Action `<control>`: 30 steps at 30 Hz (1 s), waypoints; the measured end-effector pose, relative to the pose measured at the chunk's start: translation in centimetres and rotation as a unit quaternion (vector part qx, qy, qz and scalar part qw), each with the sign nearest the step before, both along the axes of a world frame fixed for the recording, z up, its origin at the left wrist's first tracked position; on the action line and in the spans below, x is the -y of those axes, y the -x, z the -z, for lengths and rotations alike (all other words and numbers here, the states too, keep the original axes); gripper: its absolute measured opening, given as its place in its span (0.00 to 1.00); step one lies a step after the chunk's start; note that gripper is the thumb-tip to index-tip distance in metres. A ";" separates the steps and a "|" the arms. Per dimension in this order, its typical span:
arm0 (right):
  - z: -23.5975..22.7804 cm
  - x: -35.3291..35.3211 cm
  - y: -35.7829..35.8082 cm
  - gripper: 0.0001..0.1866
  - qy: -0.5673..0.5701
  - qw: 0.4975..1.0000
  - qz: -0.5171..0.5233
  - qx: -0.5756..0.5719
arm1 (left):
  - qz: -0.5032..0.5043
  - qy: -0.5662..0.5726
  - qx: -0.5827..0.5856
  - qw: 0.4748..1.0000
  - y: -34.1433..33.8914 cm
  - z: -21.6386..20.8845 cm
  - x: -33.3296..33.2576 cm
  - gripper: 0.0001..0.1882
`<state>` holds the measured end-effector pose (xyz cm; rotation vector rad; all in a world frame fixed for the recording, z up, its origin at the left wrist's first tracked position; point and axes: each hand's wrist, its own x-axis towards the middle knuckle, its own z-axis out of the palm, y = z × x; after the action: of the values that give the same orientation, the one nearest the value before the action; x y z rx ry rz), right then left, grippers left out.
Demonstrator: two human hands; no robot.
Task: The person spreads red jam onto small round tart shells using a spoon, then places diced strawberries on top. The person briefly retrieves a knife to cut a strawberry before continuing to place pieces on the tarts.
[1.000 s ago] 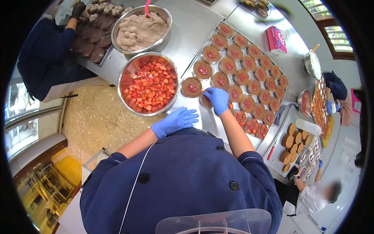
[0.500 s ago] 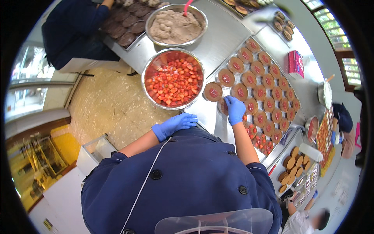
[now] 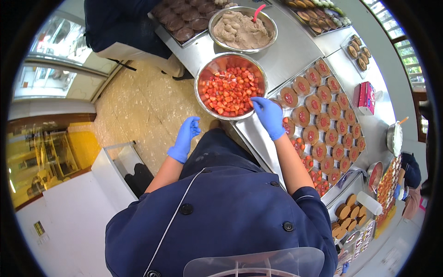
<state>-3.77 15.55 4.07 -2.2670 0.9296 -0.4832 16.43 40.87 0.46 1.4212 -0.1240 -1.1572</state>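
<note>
My right hand (image 3: 269, 117), in a blue glove, has its fingertips drawn together at the near right rim of a steel bowl (image 3: 197, 87) of cut strawberries (image 3: 230, 87). Whether a piece is between them is too small to tell. Just beyond that hand lies a tray of round brown cakes (image 3: 312, 105) in clear cups, each with a red jam spot. Strawberry pieces (image 3: 320, 182) top several cups along the near edge. My left hand (image 3: 186, 136), also gloved in blue, hangs over the floor with loosely bent fingers, holding nothing.
A bowl of brown cream (image 3: 242, 30) with a pink spatula stands behind the strawberries. Another person (image 3: 124, 27) is at the far left beside a tray of dark rounds (image 3: 189, 16). A red box (image 3: 367, 98) and a saucepan (image 3: 375, 175) sit to the right.
My right hand has gone from the cakes leftward and up to the strawberry bowl. My left hand has moved left, away from the table edge. The whole view has shifted.
</note>
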 end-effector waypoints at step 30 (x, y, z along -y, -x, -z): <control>6.9 -4.9 -20.6 0.09 0.127 0.932 -0.010 -0.339 | 0.319 0.000 0.016 0.948 -19.0 1.8 13.4 0.20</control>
<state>16.86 20.45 -2.83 -2.7379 1.2199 0.2386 35.46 27.49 -1.33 1.4414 -0.6439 -1.6545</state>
